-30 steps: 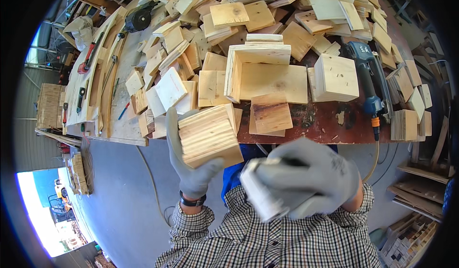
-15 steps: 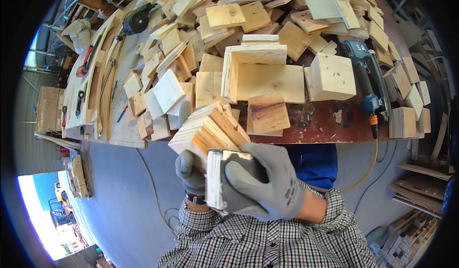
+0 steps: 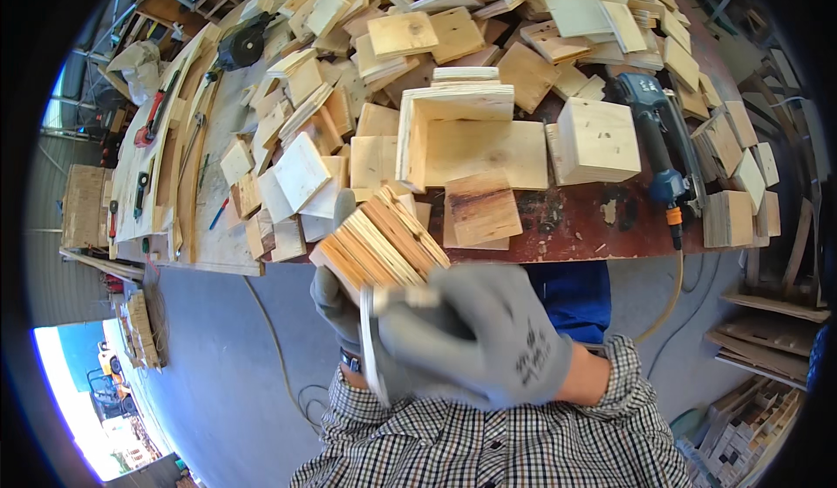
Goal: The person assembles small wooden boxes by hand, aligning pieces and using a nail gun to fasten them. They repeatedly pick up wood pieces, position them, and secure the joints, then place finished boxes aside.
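Observation:
In front of my chest, just off the table's near edge, my left hand (image 3: 332, 301) in a grey glove is closed round a stack of plywood pieces (image 3: 384, 242). The stack is tilted, its layered edges facing up. My gloved right hand (image 3: 488, 335), blurred by motion, grips a dark block with a pale, worn edge (image 3: 371, 335) that looks like a sanding block. That block is at the stack's lower end; whether they touch is hard to tell. An open wooden frame (image 3: 458, 105) stands on the table just beyond, beside a neat stack of square pieces (image 3: 598, 142).
Loose plywood squares (image 3: 401, 35) cover much of the red table (image 3: 575, 240). A pneumatic nail gun (image 3: 654, 139) with a yellowish hose (image 3: 670, 288) lies on the right. At left are long wooden strips (image 3: 187, 157), a red-handled tool (image 3: 155, 120) and a black tool (image 3: 247, 44).
My right hand has turned and dropped slightly with the block, whose grey face has swung from view. The plywood stack has tipped so more of its layered edges face up.

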Motion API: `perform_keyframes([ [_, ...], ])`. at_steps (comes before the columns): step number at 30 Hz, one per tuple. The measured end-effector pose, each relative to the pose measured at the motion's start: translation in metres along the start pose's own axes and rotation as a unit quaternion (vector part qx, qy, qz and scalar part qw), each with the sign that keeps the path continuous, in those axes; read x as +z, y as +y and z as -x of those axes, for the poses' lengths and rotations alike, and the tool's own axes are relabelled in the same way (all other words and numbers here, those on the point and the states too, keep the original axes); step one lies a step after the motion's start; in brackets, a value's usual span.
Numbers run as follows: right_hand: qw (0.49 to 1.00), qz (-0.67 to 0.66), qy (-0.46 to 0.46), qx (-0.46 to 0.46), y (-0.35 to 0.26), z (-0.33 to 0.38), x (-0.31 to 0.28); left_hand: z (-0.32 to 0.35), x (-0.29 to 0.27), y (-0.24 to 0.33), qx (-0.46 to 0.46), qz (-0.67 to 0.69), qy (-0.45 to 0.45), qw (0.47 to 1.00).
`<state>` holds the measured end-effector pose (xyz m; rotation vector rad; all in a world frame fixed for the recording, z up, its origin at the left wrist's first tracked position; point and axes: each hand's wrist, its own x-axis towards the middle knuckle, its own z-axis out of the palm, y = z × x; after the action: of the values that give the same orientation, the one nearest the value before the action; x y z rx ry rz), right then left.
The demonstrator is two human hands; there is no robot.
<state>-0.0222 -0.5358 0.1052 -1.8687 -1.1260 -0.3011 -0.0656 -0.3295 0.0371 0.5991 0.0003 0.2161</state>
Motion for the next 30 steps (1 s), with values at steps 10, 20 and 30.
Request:
perform_keyframes([
  [10, 0.982, -0.163, 0.070, 0.055, 0.031, 0.030, -0.023, 0.005, -0.026, 0.001, 0.021, -0.007, 0.052, 0.998],
  [20, 0.987, -0.143, 0.057, 0.036, 0.038, 0.035, -0.018, 0.000, -0.016, -0.002, -0.021, 0.098, 0.040, 0.994],
  [30, 0.979, -0.167, 0.106, 0.050, 0.044, 0.034, 0.008, 0.003, 0.035, -0.018, -0.023, 0.085, 0.021, 0.996],
])
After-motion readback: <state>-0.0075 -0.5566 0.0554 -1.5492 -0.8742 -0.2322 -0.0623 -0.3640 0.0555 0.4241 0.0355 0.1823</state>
